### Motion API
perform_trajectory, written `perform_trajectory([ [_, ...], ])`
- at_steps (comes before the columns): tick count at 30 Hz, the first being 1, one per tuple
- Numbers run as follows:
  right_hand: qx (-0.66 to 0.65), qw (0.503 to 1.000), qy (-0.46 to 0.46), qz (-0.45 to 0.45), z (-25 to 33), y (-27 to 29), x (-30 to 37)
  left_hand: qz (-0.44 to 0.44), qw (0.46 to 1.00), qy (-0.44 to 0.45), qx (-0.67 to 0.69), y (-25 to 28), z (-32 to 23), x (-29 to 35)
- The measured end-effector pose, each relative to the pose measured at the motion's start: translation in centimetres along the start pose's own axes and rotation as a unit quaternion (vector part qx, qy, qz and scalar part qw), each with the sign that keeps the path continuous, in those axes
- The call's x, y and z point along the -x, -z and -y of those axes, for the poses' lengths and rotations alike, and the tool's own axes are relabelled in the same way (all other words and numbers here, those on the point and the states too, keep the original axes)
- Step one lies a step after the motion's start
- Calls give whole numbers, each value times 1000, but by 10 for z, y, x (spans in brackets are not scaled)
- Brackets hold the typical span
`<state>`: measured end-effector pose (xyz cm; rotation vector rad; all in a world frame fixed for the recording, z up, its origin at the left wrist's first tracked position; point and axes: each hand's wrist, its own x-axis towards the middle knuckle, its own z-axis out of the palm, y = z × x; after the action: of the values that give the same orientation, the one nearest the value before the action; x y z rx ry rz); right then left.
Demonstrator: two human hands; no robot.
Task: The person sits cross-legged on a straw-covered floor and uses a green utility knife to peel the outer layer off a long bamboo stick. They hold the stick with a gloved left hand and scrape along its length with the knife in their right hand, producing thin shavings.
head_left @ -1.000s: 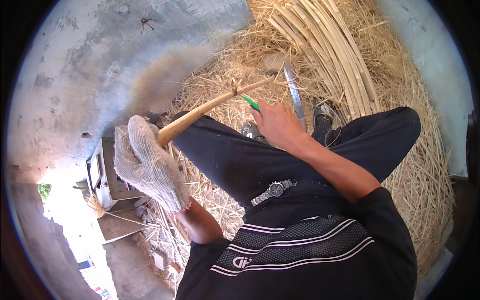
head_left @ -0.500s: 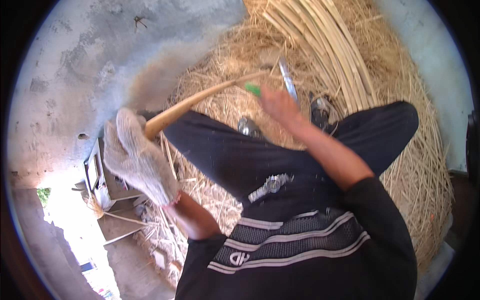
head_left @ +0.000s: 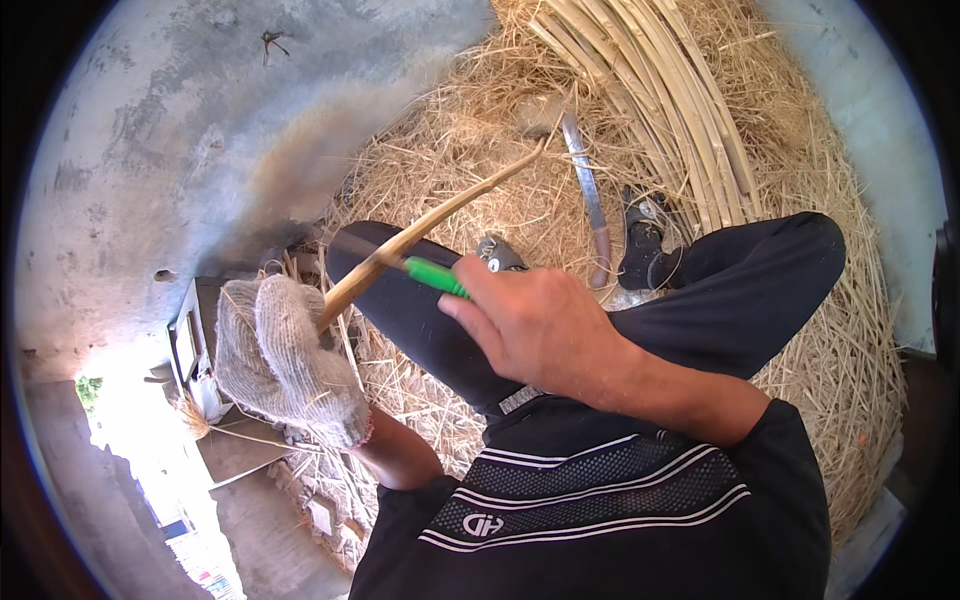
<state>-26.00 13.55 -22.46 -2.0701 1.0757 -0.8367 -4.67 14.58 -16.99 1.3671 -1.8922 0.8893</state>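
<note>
Right hand [head_left: 540, 320] drawing back along the pale strip [head_left: 440, 215] toward the left hand [head_left: 290, 345]

From near the strip's far end, the green-handled knife [head_left: 437, 277] is now coming in close to the woolly glove. From where I'm standing, the left hand is wrapping that glove around the strip's near end, and the right hand is clutching the green handle.

The strip's long axis is running forward and rightward from the left hand, its thin tip pointing out ahead of the right hand. The left hand is the nearer one, touching the wood; the right hand is keeping just to its right, apart from it, with only the blurred blade reaching across. Whether the edge is biting, I cannot tell.

Ahead of the right hand, a long knife [head_left: 585, 185] is lying on straw [head_left: 820, 400], left of a bundle of strips [head_left: 670, 110].
</note>
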Motion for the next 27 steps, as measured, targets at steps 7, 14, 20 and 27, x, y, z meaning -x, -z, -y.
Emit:
perform_trajectory([
  [7, 40, 996, -80, -17, -25, -12, -2, -53, 997, -61, -10, -5, -1, -1],
  [14, 92, 980, -129, -123, -75, -44, 1, -36, 994, -39, 98, -9, -14, -24],
  [20, 56, 994, -81, -38, -62, -51, -3, -67, 979, 160, 107, -10, -27, -21],
  [27, 150, 972, -160, -85, -110, -38, -10, -73, 973, 161, 148, -13, -30, -28],
])
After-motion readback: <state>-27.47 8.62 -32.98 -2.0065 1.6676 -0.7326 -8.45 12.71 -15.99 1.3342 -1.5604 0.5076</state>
